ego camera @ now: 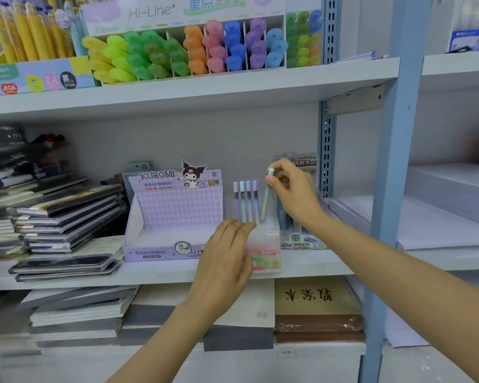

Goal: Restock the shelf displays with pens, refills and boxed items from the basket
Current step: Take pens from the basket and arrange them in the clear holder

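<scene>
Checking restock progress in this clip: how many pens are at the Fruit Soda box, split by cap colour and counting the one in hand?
Purple-capped pens, standing in the Fruit Soda box: 3
Mint-capped pens: 2 (one standing, plus the held pen pinched by the right hand)
Total: 5

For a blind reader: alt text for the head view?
Right hand pinches a tilted mint pen beside four upright pastel pens in a white Fruit Soda display box; the left hand, fingers straight, is at its front.
</scene>
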`<action>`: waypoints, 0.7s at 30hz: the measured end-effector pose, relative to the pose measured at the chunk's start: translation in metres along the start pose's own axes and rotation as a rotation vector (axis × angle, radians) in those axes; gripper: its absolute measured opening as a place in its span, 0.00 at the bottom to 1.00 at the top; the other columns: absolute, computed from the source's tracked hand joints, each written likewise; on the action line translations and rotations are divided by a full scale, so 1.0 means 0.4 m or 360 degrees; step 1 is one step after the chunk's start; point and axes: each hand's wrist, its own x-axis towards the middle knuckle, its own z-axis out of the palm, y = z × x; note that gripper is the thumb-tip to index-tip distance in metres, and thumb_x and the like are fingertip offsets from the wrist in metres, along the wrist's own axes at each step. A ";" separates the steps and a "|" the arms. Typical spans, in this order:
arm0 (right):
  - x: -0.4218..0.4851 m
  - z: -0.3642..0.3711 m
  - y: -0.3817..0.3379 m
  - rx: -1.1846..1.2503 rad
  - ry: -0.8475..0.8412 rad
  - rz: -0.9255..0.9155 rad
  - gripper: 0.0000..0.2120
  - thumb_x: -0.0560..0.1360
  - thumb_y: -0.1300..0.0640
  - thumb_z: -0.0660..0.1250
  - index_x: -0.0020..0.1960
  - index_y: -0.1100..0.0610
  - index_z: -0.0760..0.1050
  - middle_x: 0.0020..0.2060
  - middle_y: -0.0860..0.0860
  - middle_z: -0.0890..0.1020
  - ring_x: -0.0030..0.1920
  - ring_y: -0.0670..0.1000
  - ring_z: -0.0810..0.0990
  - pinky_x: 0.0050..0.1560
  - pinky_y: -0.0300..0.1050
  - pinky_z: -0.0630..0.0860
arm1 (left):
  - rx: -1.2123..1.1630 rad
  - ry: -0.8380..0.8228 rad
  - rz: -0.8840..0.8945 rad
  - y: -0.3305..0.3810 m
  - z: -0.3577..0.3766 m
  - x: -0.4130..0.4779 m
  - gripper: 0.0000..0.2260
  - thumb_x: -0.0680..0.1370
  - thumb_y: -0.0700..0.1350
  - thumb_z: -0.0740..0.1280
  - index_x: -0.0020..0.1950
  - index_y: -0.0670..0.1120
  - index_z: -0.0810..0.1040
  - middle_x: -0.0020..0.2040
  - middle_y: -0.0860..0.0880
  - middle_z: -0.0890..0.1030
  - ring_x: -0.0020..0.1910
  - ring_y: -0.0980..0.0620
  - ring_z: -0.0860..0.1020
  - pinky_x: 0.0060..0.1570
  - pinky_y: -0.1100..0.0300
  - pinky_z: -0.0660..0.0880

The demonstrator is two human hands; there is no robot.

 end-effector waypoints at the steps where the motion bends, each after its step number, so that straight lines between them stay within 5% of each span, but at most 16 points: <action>1: 0.000 0.005 0.002 -0.0069 -0.0023 -0.0027 0.02 0.78 0.60 0.66 0.50 0.58 0.75 0.39 0.53 0.82 0.41 0.52 0.80 0.43 0.46 0.75 | 0.0013 0.0003 0.0004 -0.001 0.001 -0.002 0.21 0.75 0.38 0.65 0.69 0.41 0.71 0.63 0.46 0.74 0.67 0.44 0.69 0.65 0.49 0.69; 8: 0.022 0.002 0.003 -0.0171 -0.0103 -0.0053 0.02 0.77 0.60 0.67 0.48 0.58 0.76 0.38 0.55 0.83 0.41 0.53 0.81 0.47 0.51 0.77 | 0.0022 0.0027 -0.0018 0.000 0.007 -0.004 0.22 0.75 0.37 0.65 0.70 0.41 0.70 0.63 0.44 0.74 0.66 0.44 0.69 0.63 0.49 0.71; 13: 0.024 0.015 0.010 -0.0266 -0.0103 -0.0030 0.10 0.77 0.59 0.67 0.57 0.54 0.71 0.37 0.52 0.80 0.44 0.54 0.78 0.47 0.55 0.77 | 0.0012 0.0043 -0.0043 0.005 0.012 -0.008 0.25 0.75 0.38 0.65 0.73 0.41 0.68 0.67 0.43 0.72 0.68 0.44 0.69 0.62 0.49 0.72; 16: 0.021 0.027 0.018 -0.0423 -0.0100 -0.0090 0.07 0.77 0.58 0.67 0.54 0.55 0.75 0.44 0.48 0.79 0.53 0.51 0.73 0.52 0.55 0.75 | 0.0057 0.0080 -0.0070 0.008 0.019 -0.019 0.29 0.74 0.38 0.68 0.75 0.42 0.65 0.70 0.42 0.69 0.69 0.43 0.68 0.63 0.49 0.72; 21: 0.029 0.028 0.019 -0.0756 -0.0092 -0.0086 0.09 0.78 0.58 0.64 0.56 0.56 0.80 0.52 0.55 0.76 0.60 0.56 0.68 0.51 0.52 0.73 | 0.0136 0.0126 -0.0122 0.012 0.029 -0.031 0.33 0.74 0.40 0.69 0.77 0.43 0.62 0.71 0.40 0.67 0.71 0.41 0.65 0.66 0.46 0.69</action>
